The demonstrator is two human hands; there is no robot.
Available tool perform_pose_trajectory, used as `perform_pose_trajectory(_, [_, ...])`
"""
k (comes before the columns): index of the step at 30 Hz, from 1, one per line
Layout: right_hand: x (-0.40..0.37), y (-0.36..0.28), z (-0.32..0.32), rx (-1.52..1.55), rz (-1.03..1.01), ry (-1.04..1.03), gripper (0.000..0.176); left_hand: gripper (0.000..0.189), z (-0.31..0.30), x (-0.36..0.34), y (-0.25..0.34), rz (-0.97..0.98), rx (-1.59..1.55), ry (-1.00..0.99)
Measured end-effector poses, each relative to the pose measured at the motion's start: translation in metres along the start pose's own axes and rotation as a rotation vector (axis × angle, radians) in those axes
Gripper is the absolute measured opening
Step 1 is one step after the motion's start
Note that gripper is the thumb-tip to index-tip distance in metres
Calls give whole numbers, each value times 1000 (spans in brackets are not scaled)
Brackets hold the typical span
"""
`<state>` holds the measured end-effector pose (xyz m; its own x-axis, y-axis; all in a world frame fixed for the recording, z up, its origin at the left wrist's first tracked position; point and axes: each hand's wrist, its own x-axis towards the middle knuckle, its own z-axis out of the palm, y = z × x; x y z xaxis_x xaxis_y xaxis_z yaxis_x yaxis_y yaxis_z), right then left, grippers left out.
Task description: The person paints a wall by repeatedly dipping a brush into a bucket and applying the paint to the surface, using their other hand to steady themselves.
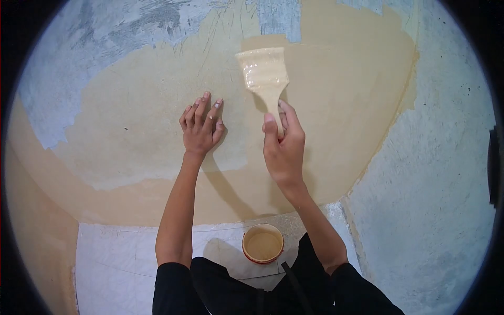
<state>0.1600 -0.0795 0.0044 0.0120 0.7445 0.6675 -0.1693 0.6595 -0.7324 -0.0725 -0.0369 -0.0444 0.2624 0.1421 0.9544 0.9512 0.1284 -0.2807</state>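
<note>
My right hand (284, 144) is closed around the handle of a wide paintbrush (265, 71), its bristles pointing up and coated in wet cream paint. The brush overlaps the freshly tan part of the wall (336, 89) in this view. To the left, my left hand (202, 123) rests with spread fingers on a paler, older-looking patch of the same wall. Below, between my arms, a round tub of cream paint (263, 244) with a reddish rim base stands on the floor near the wall's foot.
Bare bluish-grey plaster (131, 26) shows along the upper left, with a grey strip (280, 18) at the top middle. An unpainted grey wall (430, 199) adjoins on the right, and a tan wall (37, 210) on the left. White floor tiles (118, 262) lie below.
</note>
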Motion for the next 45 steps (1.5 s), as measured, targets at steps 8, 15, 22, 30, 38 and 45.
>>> perform_pose_trajectory(8, [20,11,10,-55,-92,22,35,47,2,0,0,-3,-9,7])
perform_pose_trajectory(15, [25,3,16,-86,-57,3,34,47,0,1,0,-3,-4,10])
perform_pose_trajectory(22, [-39,52,-14,-325,60,-105,34,45,2,-1,0,-4,3,8])
perform_pose_trajectory(30, [-13,-1,-17,-244,-22,-90,32,45,2,1,1,-7,-12,19])
perform_pose_trajectory(38, [24,22,10,-220,-167,-16,18,46,2,-1,0,-15,-13,2])
perform_pose_trajectory(45, [-91,91,-43,-329,156,-226,24,46,1,0,0,-3,-27,30])
